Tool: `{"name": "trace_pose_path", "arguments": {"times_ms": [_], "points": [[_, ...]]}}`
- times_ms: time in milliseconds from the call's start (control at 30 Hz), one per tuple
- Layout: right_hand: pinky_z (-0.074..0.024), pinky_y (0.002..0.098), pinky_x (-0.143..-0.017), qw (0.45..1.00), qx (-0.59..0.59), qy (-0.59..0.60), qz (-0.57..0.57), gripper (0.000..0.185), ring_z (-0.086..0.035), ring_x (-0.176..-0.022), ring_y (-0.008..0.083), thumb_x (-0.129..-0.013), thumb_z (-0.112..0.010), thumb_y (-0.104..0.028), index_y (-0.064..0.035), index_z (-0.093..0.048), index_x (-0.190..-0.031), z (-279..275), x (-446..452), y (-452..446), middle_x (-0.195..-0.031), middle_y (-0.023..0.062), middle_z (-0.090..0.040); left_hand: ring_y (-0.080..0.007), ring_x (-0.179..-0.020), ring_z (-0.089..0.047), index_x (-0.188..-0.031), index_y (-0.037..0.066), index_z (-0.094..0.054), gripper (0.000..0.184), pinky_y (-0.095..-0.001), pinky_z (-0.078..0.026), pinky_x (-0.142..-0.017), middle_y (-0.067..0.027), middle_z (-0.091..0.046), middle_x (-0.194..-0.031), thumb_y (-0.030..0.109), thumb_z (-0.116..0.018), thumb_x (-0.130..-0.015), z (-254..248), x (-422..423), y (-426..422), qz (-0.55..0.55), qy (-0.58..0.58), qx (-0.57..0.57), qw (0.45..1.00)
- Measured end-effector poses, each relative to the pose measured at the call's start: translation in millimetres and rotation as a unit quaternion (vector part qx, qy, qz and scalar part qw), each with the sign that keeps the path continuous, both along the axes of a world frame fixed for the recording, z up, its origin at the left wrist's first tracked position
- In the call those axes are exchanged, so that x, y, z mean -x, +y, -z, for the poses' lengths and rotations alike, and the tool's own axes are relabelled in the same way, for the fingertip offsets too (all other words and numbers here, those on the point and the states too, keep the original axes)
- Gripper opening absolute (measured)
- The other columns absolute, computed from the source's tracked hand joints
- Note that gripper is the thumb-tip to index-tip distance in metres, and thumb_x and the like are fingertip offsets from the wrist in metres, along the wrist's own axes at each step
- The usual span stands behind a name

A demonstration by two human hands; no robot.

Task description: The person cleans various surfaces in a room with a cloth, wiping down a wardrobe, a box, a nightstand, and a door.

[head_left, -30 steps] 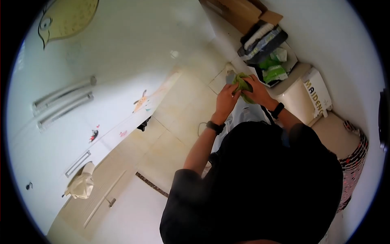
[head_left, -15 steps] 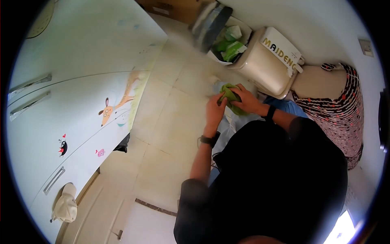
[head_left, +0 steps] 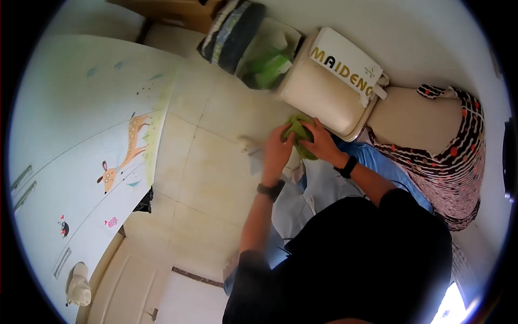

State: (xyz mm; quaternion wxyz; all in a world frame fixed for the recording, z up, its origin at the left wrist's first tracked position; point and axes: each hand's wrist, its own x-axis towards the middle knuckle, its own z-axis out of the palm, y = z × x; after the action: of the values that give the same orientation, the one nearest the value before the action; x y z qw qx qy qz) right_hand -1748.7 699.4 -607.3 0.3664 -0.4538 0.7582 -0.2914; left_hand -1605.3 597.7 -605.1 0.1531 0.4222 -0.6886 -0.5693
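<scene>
The view has swung right: the whole deer now shows, with more of the grey fabric and blue cloth. The pale shape, first seen right beside the green cloth, now appears left of the left hand.

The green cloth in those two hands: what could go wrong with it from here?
1. The left hand and right hand seem to be all that supports the green cloth. If both loosened, it might drop onto the pale grey fabric below or the tiled floor.
2. The right hand appears close to the beige container, so a wide swing could perhaps bump it, though one view makes the gap hard to judge.
</scene>
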Motion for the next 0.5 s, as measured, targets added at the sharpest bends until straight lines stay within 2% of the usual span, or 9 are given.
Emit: {"name": "trace_pose_path", "arguments": {"times_ms": [133,233,300,333,367,400,467,500], "points": [[-0.0478,0.0445,-0.086,0.998,-0.004,0.021,0.060,0.053,-0.054,-0.102,0.0426,-0.080,-0.068,-0.018,-0.0089,-0.049,-0.128,26,66,13,-0.121,0.0207,-0.047,-0.0245,-0.094,-0.060,-0.127,0.000,-0.050,0.044,-0.0301,-0.051,-0.077,-0.0168,-0.054,-0.121,0.016,-0.064,-0.088,46,79,20,-0.046,0.021,0.053,0.997],[-0.0480,0.0401,-0.086,0.973,0.029,0.081,0.214,0.050,-0.056,-0.100,0.0361,-0.077,-0.070,-0.013,-0.0053,-0.054,-0.124,56,111,28,-0.114,0.0177,-0.051,-0.0220,-0.103,-0.058,-0.132,0.001,-0.045,0.047,-0.0347,-0.049,-0.084,-0.0109,-0.057,-0.117,0.017,-0.061,-0.091,80,140,17,-0.165,0.006,-0.024,0.986],[-0.0469,0.0373,-0.086,0.947,0.074,0.125,0.285,0.051,-0.056,-0.097,0.0304,-0.074,-0.072,-0.009,-0.0008,-0.055,-0.121,79,136,46,-0.109,0.0157,-0.052,-0.0210,-0.106,-0.056,-0.134,0.001,-0.043,0.048,-0.0347,-0.049,-0.086,-0.0101,-0.057,-0.117,0.020,-0.060,-0.093,124,181,21,-0.209,0.107,-0.216,0.948],[-0.0466,0.0374,-0.086,0.937,0.101,0.142,0.304,0.050,-0.056,-0.097,0.0303,-0.074,-0.072,-0.008,0.0000,-0.055,-0.120,85,142,57,-0.109,0.0158,-0.052,-0.0206,-0.108,-0.055,-0.135,0.002,-0.042,0.049,-0.0348,-0.049,-0.087,-0.0097,-0.057,-0.117,0.021,-0.060,-0.093,145,200,24,-0.230,0.154,-0.309,0.910],[-0.0463,0.0374,-0.086,0.926,0.128,0.159,0.319,0.049,-0.056,-0.097,0.0303,-0.073,-0.071,-0.006,0.0008,-0.055,-0.119,88,146,70,-0.109,0.0159,-0.052,-0.0196,-0.109,-0.055,-0.136,0.002,-0.039,0.050,-0.0371,-0.049,-0.087,-0.0095,-0.057,-0.119,0.019,-0.060,-0.093,164,221,31,-0.213,0.160,-0.349,0.898],[-0.0460,0.0375,-0.086,0.914,0.157,0.176,0.329,0.048,-0.055,-0.097,0.0303,-0.073,-0.071,-0.005,0.0016,-0.055,-0.118,92,151,82,-0.109,0.0159,-0.052,-0.0194,-0.107,-0.055,-0.135,0.000,-0.038,0.055,-0.0368,-0.050,-0.085,-0.0104,-0.056,-0.120,0.022,-0.063,-0.091,187,242,42,-0.197,0.179,-0.357,0.895],[-0.0454,0.0373,-0.086,0.931,0.161,0.149,0.292,0.046,-0.054,-0.097,0.0304,-0.073,-0.069,-0.003,0.0023,-0.055,-0.116,99,163,112,-0.108,0.0160,-0.052,-0.0186,-0.103,-0.056,-0.132,-0.003,-0.040,0.060,-0.0354,-0.049,-0.082,-0.0114,-0.056,-0.119,0.027,-0.067,-0.088,212,280,59,-0.180,0.220,-0.368,0.885],[-0.0450,0.0372,-0.086,0.936,0.166,0.137,0.278,0.045,-0.054,-0.097,0.0305,-0.073,-0.069,-0.002,0.0027,-0.055,-0.116,103,167,125,-0.108,0.0160,-0.052,-0.0179,-0.099,-0.056,-0.128,-0.004,-0.043,0.060,-0.0343,-0.049,-0.080,-0.0114,-0.057,-0.116,0.030,-0.069,-0.086,204,299,56,-0.176,0.242,-0.368,0.880]]}}
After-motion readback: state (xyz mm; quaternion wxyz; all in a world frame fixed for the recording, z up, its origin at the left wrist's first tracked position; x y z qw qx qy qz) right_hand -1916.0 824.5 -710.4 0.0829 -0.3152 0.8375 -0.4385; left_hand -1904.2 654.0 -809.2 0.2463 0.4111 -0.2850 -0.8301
